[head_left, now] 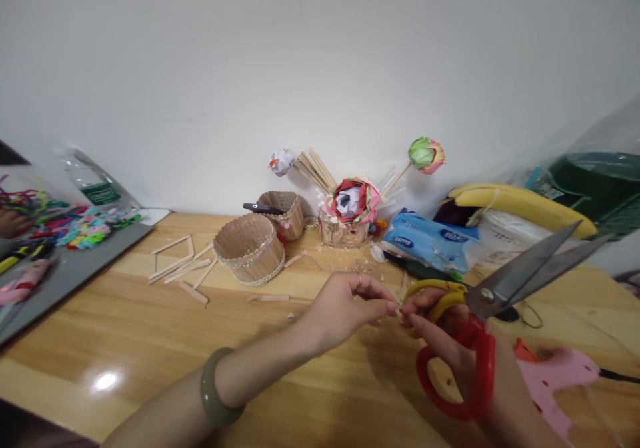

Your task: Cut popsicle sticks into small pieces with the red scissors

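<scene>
Over the table, the fingertips of my two hands meet in a pinch. My left hand (345, 311), with a green bangle (216, 387) on its wrist, has thumb and fingers pressed together on something too small to make out. Scissors (486, 296) with red and yellow handles hang on my right hand (450, 341), its fingers through the loops. Their blades stand slightly apart, pointing up and to the right. The thumb and a finger of that hand also pinch close to the left fingertips. Beneath the right forearm lies a pink glue gun (560, 378), partly covered.
Two round wooden-stick baskets (250, 255) stand at the back, a dark phone-like object (263, 209) across the rear one. Loose flat sticks (173, 268) lie left. Paper flowers (351, 200) fill a small basket. A blue tissue pack (433, 241) and bananas (520, 205) lie right. Another person's hand (14, 224) shows far left.
</scene>
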Available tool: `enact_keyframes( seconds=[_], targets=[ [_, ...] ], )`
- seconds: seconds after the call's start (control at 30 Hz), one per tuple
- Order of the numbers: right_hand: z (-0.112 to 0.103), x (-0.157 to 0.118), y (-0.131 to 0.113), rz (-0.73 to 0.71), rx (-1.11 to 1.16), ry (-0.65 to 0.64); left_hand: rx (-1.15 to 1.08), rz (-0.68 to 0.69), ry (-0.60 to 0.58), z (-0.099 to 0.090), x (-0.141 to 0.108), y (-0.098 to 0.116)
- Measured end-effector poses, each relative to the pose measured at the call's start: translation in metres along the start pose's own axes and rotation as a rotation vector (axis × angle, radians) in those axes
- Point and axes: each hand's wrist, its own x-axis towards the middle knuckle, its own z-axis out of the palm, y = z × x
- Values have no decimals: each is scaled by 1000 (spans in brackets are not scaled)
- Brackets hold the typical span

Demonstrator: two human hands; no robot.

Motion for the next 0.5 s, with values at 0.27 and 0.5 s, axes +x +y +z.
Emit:
enact_keyframes(
  seconds=[0.27,0.5],
  targets=[
    [-14,0,3,87,-125,147,662,187,-100,-21,13,-16],
    [-8,-2,0,87,-199,144,1139,457,-187,-18,20,-33]
  ],
)
